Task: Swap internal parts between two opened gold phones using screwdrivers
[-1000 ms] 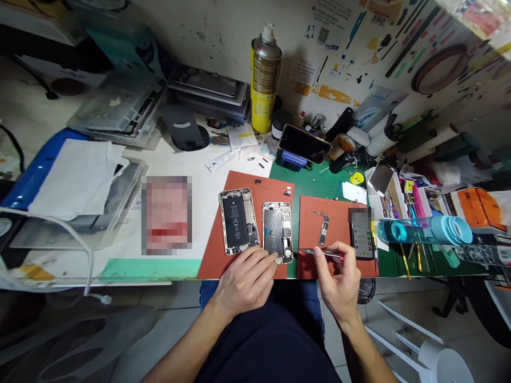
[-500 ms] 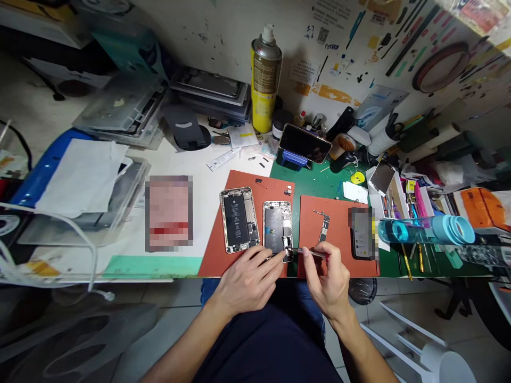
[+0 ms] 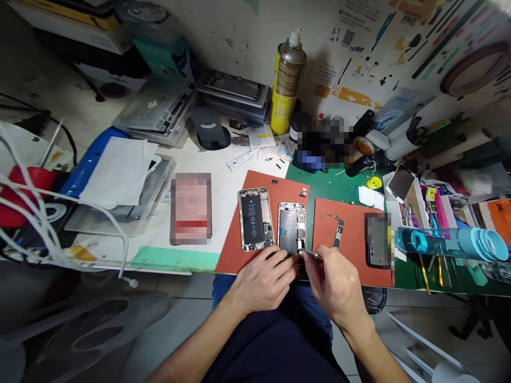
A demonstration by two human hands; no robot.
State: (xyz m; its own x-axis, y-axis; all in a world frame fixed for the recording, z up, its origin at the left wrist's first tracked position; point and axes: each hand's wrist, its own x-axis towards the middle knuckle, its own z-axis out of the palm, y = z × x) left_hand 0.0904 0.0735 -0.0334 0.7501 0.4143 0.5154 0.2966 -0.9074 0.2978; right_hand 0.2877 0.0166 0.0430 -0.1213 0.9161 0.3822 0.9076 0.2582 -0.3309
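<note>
An opened phone [image 3: 290,229] with its battery and inner parts bare lies on an orange-red mat [image 3: 227,250]. My left hand [image 3: 263,279] rests at its lower end, fingers bent together against the phone's bottom edge. In my right hand [image 3: 337,276] is a slim metal screwdriver [image 3: 315,255], pinched between thumb and fingers by the phone's lower right corner. Its tip is hidden. A second opened phone [image 3: 255,218] lies just to the left. On the other orange-red mat [image 3: 319,213] sits a narrow phone logic board [image 3: 338,234].
A blurred phone [image 3: 375,242] lies on the right mat, with a blue water bottle [image 3: 451,242] beyond it. Behind stands a yellow spray can [image 3: 287,80]. Trays of tools [image 3: 431,207] fill the right side. White cables [image 3: 91,229] hang over the left table edge.
The view has shifted, so the bench appears further right. My right hand has turned over more and moved closer to my left fingertips, the screwdriver now mostly covered. My left hand stays on the phone.
</note>
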